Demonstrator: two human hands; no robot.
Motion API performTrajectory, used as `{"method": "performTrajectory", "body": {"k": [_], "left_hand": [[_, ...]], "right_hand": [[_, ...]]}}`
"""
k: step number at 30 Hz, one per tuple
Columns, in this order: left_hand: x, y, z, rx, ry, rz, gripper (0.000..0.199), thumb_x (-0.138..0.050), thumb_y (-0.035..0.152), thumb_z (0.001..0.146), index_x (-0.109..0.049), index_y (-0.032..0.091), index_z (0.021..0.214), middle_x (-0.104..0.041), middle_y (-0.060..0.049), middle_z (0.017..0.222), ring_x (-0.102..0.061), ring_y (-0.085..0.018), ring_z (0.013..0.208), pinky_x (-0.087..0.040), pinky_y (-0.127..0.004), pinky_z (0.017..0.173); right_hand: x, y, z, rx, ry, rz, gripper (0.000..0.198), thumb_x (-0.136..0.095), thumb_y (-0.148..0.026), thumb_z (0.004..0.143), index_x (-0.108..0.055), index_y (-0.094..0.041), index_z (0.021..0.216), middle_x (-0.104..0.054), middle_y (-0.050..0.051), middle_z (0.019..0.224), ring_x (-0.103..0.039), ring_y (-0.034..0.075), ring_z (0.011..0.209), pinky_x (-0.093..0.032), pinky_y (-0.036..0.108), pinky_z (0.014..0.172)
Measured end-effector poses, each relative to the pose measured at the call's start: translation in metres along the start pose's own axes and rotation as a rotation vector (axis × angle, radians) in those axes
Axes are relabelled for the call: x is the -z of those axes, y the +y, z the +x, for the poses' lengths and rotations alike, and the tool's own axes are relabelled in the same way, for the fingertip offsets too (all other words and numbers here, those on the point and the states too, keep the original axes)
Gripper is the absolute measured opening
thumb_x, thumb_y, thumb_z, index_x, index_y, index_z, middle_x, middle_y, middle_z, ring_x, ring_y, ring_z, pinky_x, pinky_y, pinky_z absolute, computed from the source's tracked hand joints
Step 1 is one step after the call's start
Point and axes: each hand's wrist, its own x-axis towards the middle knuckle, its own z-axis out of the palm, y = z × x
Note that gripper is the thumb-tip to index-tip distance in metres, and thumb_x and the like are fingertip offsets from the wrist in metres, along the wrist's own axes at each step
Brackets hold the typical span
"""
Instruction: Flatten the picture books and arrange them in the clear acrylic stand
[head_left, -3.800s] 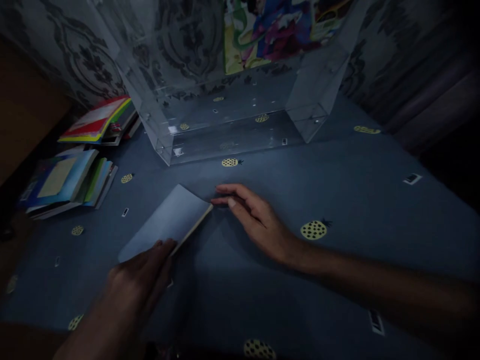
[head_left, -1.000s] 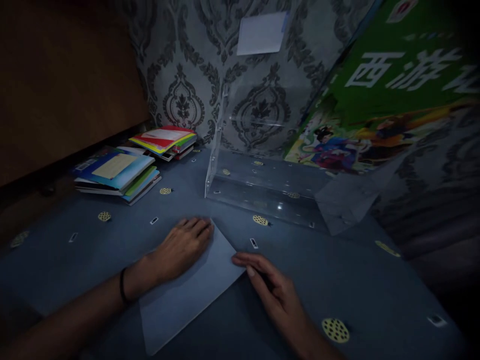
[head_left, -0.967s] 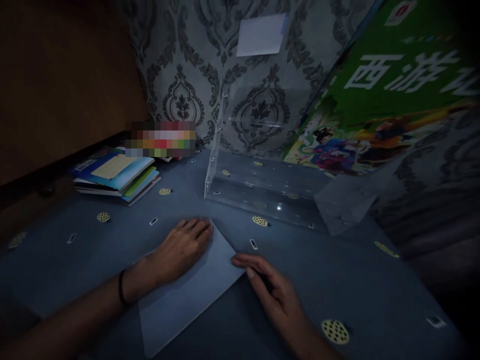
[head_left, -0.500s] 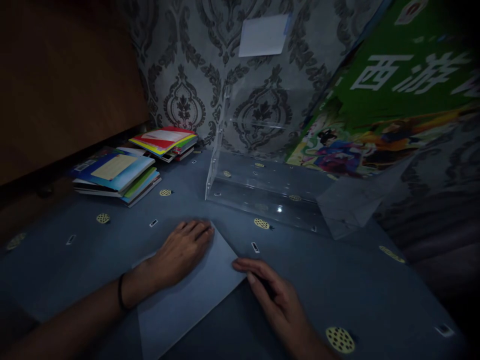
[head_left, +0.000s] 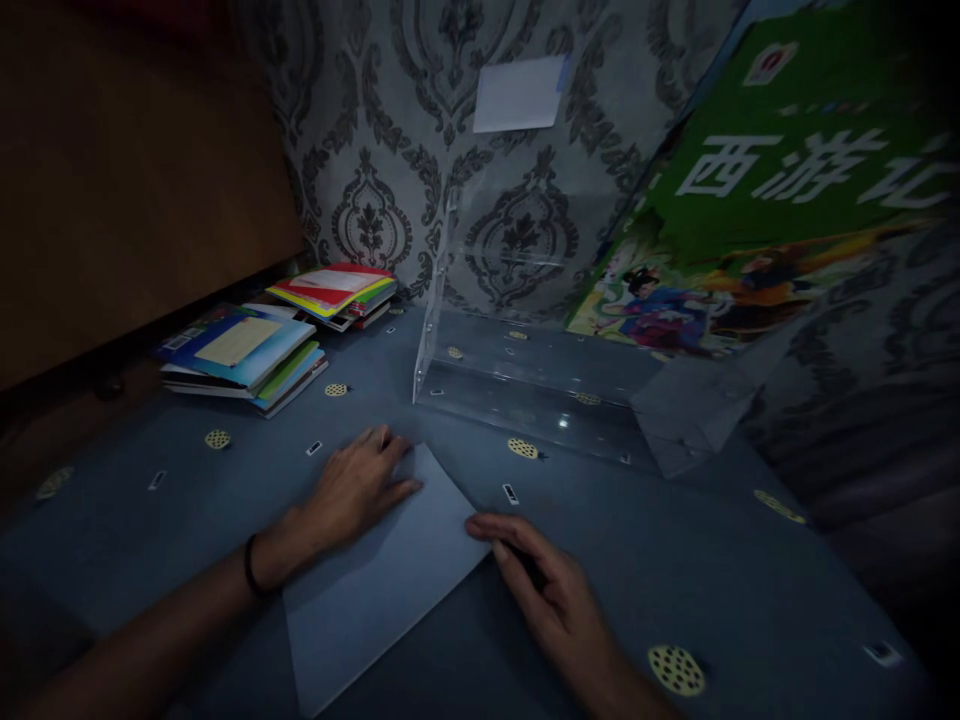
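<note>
A plain pale booklet [head_left: 397,575] lies flat and slanted on the table in front of me, a thin edge showing along its lower right side. My left hand [head_left: 361,488] rests over its upper left edge, palm down, with the thumb and fingers apart. At the booklet's right corner, my right hand [head_left: 536,575] pinches the edge between thumb and fingers. A dark band circles my left wrist.
A clear acrylic stand [head_left: 525,400] stands behind the booklet. A green picture book [head_left: 780,200] leans up at the right. Two book stacks, one blue-topped [head_left: 240,350], one red-topped [head_left: 334,290], lie back left. A white card [head_left: 519,95] is on the wall.
My left hand has slid a little left, off the booklet's top corner, and its thumb has spread away from the fingers. My right hand keeps its pinch. The view has shifted slightly.
</note>
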Motion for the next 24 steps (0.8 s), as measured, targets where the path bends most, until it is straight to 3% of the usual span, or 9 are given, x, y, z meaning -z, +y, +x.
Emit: {"method": "performTrajectory", "body": {"k": [5,14,19,24], "left_hand": [[0.000,0.000,0.001,0.021,0.001,-0.021,0.036,-0.055,0.048,0.098,-0.061,0.021,0.121,-0.063,-0.008,0.113,-0.064,-0.023,0.097,-0.053,-0.033,0.077],[0.001,-0.006,0.001,0.005,-0.021,-0.137,0.042,-0.059,0.043,0.098,-0.055,0.020,0.133,-0.070,-0.010,0.119,-0.070,-0.025,0.100,-0.053,-0.034,0.080],[0.008,-0.003,0.001,0.069,-0.078,-0.177,0.046,-0.061,0.043,0.096,-0.054,0.025,0.137,-0.073,-0.007,0.112,-0.071,-0.026,0.098,-0.052,-0.033,0.078],[0.010,0.000,0.001,0.101,-0.088,-0.194,0.044,-0.059,0.046,0.097,-0.055,0.028,0.136,-0.073,-0.005,0.109,-0.071,-0.026,0.097,-0.051,-0.032,0.078]], "right_hand": [[0.001,-0.005,0.001,0.039,-0.020,-0.022,0.033,-0.051,-0.046,0.098,-0.073,-0.025,0.111,-0.077,0.011,0.113,-0.073,0.026,0.108,-0.064,0.039,0.085],[0.001,-0.004,-0.001,0.058,-0.021,-0.042,0.032,-0.048,-0.042,0.099,-0.072,-0.025,0.112,-0.076,0.011,0.115,-0.072,0.026,0.110,-0.064,0.039,0.084],[0.000,-0.001,0.000,0.075,-0.038,-0.088,0.033,-0.048,-0.042,0.099,-0.071,-0.023,0.114,-0.076,0.011,0.116,-0.072,0.026,0.110,-0.063,0.039,0.087],[-0.002,0.004,-0.002,0.193,-0.048,-0.117,0.028,-0.049,-0.028,0.097,-0.070,-0.023,0.115,-0.073,0.011,0.123,-0.070,0.025,0.115,-0.061,0.040,0.094]]}}
